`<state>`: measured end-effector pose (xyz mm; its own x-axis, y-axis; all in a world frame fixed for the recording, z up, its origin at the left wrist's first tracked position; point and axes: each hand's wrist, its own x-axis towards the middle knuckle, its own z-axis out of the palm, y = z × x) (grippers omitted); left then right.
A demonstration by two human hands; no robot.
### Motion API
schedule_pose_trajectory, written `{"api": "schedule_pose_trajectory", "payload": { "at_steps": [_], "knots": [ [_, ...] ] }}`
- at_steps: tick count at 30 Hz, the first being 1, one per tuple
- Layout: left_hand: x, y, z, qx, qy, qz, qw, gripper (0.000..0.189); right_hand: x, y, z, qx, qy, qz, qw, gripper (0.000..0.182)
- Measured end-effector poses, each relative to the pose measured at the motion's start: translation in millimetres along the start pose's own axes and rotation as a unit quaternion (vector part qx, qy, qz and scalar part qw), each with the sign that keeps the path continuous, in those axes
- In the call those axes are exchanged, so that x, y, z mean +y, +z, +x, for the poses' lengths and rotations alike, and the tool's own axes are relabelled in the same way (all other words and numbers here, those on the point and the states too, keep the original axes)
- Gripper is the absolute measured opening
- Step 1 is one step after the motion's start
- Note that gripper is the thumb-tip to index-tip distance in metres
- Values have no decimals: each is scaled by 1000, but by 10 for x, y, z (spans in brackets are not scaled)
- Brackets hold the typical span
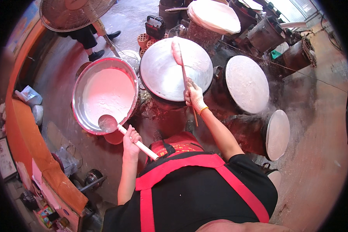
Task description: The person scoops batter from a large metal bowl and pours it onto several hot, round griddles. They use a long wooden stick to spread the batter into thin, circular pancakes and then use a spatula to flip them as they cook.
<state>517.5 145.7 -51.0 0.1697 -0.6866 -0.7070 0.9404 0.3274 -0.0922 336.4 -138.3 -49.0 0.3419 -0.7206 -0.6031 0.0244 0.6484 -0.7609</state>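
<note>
My bare left hand (131, 139) grips the pale handle of a metal ladle (107, 123). The ladle's bowl lies over the near inner edge of a wide metal pot (77, 87), partly against the pale batter-like liquid (107, 87) inside. A white knit glove covers my right hand (195, 94), which is closed around a thin wooden stick tool (184, 69). Its broad, pale head, of a material I cannot tell, is above a round metal griddle (159, 69). Thin whitish residue shows on the griddle's right side.
Right of the griddle are a round plate covered in white (247, 84) and another round plate (277, 135). Behind stands a stack of thin pale sheets (214, 16). A fan (75, 14) and a person's leg (85, 39) are at upper left, a counter (29, 130) at left.
</note>
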Motion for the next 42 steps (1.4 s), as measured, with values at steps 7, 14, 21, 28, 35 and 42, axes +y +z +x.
{"api": "schedule_pose_trajectory", "payload": {
  "at_steps": [7, 14, 21, 28, 35, 42],
  "knots": [
    [-528, -132, -2, 86, 117, 31, 989, 25, -393, -902, -194, -103, 31, -78, 991, 34],
    [-1117, -257, -78, 186, 172, 16, 967, 14, -583, -928, 455, -114, -77, -169, 976, 35],
    [-1485, -601, -84, 150, 187, -28, 971, 18, -701, -889, 217, -275, -4, -282, 919, 39],
    [-1699, -431, -299, 197, 223, 32, 954, 18, -1182, -1258, 826, -132, -51, -252, 957, 36],
    [-1944, -351, -568, 201, 197, 15, 960, 31, -1227, -1101, 716, -357, 53, -375, 854, 40],
    [-2034, -343, -760, 276, 217, 67, 934, 40, -1295, -1205, 1413, -326, -19, -388, 862, 38]
  ]
}}
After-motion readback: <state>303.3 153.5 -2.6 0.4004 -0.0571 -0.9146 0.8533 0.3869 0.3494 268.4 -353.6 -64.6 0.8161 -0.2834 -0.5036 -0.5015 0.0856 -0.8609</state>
